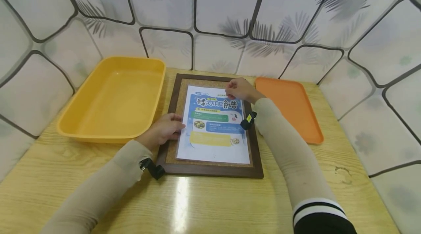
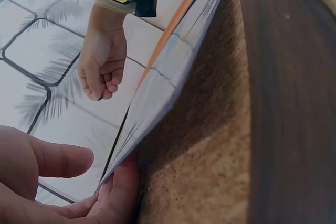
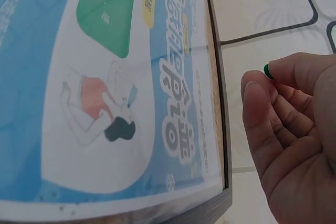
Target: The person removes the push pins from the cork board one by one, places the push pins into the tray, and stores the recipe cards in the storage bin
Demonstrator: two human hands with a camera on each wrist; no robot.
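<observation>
A printed poster sheet [image 1: 213, 155] in blue, green and yellow lies over a cork board [image 1: 171, 153] with a dark brown frame [image 1: 210, 170]. Fingers of my left hand [image 1: 167, 128] touch the sheet's left edge; in the left wrist view those fingers [image 2: 123, 182] reach under the raised edge, the thumb standing apart above it. Over the sheet's top right corner, my right hand [image 1: 241, 89] pinches a green pushpin [image 3: 268, 71] between thumb and forefinger. Only the pin's small rounded green end shows.
A deep yellow tray [image 1: 108, 117] stands left of the board. To the right lies a flat orange tray [image 1: 289, 108]. All of it rests on a light wooden table [image 1: 217, 204], with patterned wall covering [image 1: 217, 51] close behind and at both sides.
</observation>
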